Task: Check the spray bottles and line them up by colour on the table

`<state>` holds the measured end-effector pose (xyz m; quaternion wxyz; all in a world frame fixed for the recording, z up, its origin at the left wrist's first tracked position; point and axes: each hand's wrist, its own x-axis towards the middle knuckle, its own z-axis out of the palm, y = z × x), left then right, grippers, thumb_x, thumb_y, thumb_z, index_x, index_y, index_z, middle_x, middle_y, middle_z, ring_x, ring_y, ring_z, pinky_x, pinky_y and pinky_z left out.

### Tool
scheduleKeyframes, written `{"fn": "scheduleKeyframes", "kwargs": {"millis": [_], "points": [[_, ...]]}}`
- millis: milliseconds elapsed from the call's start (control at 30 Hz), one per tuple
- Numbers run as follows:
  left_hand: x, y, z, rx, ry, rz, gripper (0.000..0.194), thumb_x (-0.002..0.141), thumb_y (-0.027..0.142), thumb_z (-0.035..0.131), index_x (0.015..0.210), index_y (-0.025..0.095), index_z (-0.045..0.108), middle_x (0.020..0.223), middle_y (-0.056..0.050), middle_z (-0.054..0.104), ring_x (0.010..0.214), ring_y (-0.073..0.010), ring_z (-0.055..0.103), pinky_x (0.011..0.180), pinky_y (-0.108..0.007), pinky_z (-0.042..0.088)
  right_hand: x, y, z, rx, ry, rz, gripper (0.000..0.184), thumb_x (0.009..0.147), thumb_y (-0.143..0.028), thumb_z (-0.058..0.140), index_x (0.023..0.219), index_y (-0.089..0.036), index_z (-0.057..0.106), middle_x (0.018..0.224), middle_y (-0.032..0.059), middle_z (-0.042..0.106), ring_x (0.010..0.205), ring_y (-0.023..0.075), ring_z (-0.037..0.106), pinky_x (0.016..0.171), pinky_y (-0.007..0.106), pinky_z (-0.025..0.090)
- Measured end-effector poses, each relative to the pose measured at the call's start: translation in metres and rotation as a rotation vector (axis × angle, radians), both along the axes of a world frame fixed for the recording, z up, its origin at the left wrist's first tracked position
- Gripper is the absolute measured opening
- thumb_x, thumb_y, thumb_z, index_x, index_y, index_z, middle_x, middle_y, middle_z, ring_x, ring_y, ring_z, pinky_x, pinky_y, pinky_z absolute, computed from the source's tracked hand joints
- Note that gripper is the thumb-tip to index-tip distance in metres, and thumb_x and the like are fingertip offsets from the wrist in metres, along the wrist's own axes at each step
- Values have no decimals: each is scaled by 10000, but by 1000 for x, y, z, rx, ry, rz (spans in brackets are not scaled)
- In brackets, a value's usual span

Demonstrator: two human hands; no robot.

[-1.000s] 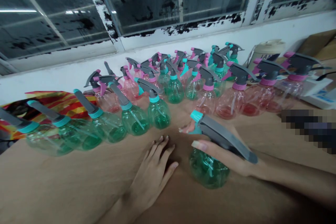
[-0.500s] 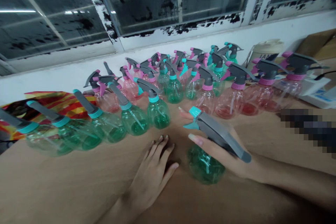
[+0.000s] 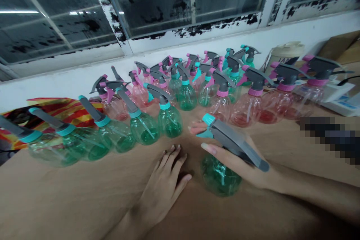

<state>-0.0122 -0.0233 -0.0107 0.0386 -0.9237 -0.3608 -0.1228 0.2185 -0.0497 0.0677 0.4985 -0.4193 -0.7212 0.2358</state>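
My right hand [image 3: 242, 165] is wrapped around the neck of a green spray bottle [image 3: 221, 180] with a grey and turquoise spray head. The thumb lies on the near side, and other fingertips show beyond the nozzle. My left hand [image 3: 163, 183] rests flat on the table [image 3: 92, 202], fingers spread, to the left of that bottle and apart from it. Beyond my left hand stands another green spray bottle [image 3: 170, 120], at the end of a row of several similar ones running left.
Pink spray bottles [image 3: 246, 108] line the right, with more pink and green ones behind. A red and yellow patterned bag [image 3: 64, 110] lies at the left. A pale tub [image 3: 287, 52] and a white device [image 3: 341, 97] stand back right, below the windows [image 3: 182, 0].
The fingers of my right hand beyond the nozzle have curled in slightly. My left hand and the standing bottles stay where they were.
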Motion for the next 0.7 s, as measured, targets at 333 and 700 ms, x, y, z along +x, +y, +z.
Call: {"fn": "scheduleKeyframes", "kwargs": {"millis": [333, 700], "points": [[0, 0, -1, 44, -10, -7, 438, 1004, 413, 375, 1366, 167, 392, 1413, -130, 447, 1307, -287, 404, 1042, -491, 370, 1, 3, -1, -19, 48, 69, 89, 871, -321, 585, 858, -238, 613, 873, -5, 678, 843, 152, 650, 717, 264, 518], [1, -1, 2, 50, 4, -9, 439, 1011, 420, 342, 1365, 165, 396, 1408, -121, 460, 1301, -278, 414, 1043, -476, 375, 1, 1, 0, -42, 101, 110, 155, 837, -361, 612, 773, -221, 592, 711, -21, 625, 637, 124, 592, 608, 254, 484]]}}
